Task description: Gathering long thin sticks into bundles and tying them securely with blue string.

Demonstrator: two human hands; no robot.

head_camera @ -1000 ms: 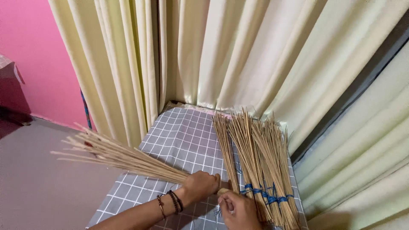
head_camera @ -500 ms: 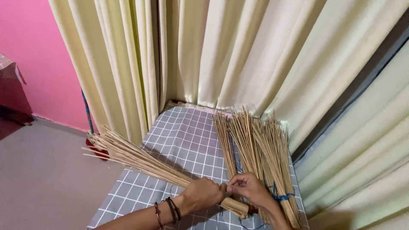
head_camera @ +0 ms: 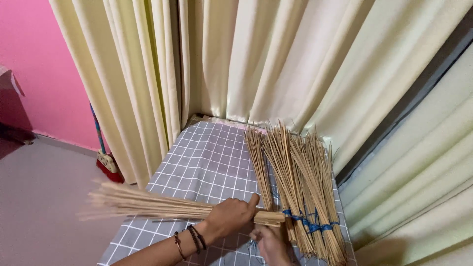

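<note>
Wall: pink wall at far left, above a grey floor.
Curtains: cream curtains hang across the back and down the right side.
Surface: grey cloth with a white grid, spread flat below the curtains.
Left hand: the left hand is clamped around a bundle of thin sticks, thumb up at the cut end; the bundle lies level and fans out leftwards past the cloth's edge.
Right hand: the right hand sits just under that cut end, fingers curled; what they press I cannot tell.
Right side: tied stick bundles with blue binding lie on the cloth, touching the right hand.
</note>
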